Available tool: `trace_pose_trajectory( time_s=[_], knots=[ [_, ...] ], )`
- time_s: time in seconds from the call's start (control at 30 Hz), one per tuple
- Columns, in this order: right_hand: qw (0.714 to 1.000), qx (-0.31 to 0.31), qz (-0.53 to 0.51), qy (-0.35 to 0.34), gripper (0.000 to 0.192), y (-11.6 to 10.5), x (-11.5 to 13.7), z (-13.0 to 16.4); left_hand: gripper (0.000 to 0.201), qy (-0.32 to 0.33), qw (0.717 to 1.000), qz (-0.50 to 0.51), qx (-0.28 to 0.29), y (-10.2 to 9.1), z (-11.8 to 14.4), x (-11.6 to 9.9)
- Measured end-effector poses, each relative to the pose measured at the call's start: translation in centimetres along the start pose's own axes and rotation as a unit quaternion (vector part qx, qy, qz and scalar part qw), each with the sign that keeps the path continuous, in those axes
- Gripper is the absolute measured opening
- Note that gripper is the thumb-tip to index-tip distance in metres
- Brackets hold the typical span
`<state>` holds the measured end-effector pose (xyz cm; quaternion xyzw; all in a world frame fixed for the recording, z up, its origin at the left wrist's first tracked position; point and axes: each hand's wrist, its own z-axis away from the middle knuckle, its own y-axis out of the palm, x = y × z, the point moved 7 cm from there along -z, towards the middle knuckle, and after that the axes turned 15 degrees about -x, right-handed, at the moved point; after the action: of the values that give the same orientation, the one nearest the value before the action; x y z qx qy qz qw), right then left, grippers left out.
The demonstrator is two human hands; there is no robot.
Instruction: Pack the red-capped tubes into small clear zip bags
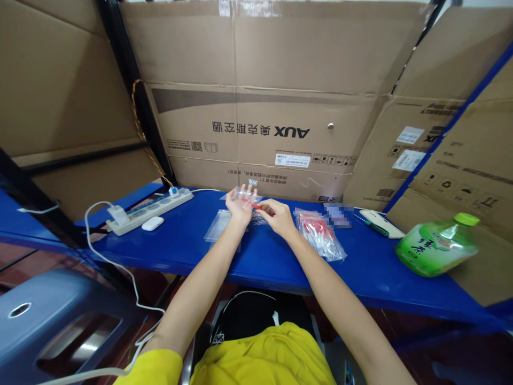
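My left hand [240,207] is palm up over the blue table, its fingers stretched out and apart. A clear plastic bag [231,196] lies at its fingers, and a little red shows on the palm. Beside it my right hand [277,215] is closed in a pinch on a small red stick-like piece [256,206], whose exact kind I cannot make out. Flat clear bags [218,227] lie under my left wrist. To the right of my right hand is a pile of clear bags with red pieces inside [319,235]. Other items beneath my hands are partly hidden.
A white power strip [154,209] with plugs and a white case [153,223] are at the left of the blue table [264,264]. At the right lie a white phone-like object [382,224] and a green tea bottle [435,247]. Cardboard [260,64] walls the back.
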<state>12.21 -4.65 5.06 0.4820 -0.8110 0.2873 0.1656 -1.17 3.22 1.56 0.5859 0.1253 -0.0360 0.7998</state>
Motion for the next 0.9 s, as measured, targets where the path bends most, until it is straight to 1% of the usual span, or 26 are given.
trace_pose_trajectory(
  time_s=[0.1,0.17,0.27,0.37,0.47,0.67,0.77,0.9],
  knots=[
    [1.000,0.007,0.001,-0.005,0.024,1.2,-0.1,0.4,0.010,-0.009,1.000,-0.010,0.020,0.2,0.3,0.9],
    [1.000,-0.001,0.015,0.004,0.023,1.5,-0.4,0.5,0.013,-0.016,0.999,-0.024,0.039,0.4,0.5,1.5],
    [0.999,-0.042,0.019,0.027,0.019,1.1,-1.0,0.3,0.015,-0.020,0.997,-0.042,0.065,0.7,0.9,1.9],
    [0.995,-0.084,0.038,0.033,0.014,0.4,-1.2,0.2,0.017,-0.023,0.996,-0.051,0.070,0.7,1.3,2.1],
    [0.991,-0.106,0.079,0.028,0.015,0.0,-1.1,0.2,0.020,-0.031,0.995,-0.061,0.070,0.8,1.5,2.3],
    [0.978,-0.141,0.143,0.055,0.020,-0.4,-1.1,0.4,0.026,-0.051,0.993,-0.079,0.070,0.7,2.0,3.2],
    [0.977,-0.138,0.153,0.053,0.024,-0.5,-0.9,0.2,0.025,-0.055,0.993,-0.078,0.070,0.7,2.0,3.3],
    [0.982,-0.100,0.155,0.035,0.027,-1.2,-0.9,-0.4,0.018,-0.049,0.995,-0.062,0.061,0.8,1.6,2.4]
  ],
)
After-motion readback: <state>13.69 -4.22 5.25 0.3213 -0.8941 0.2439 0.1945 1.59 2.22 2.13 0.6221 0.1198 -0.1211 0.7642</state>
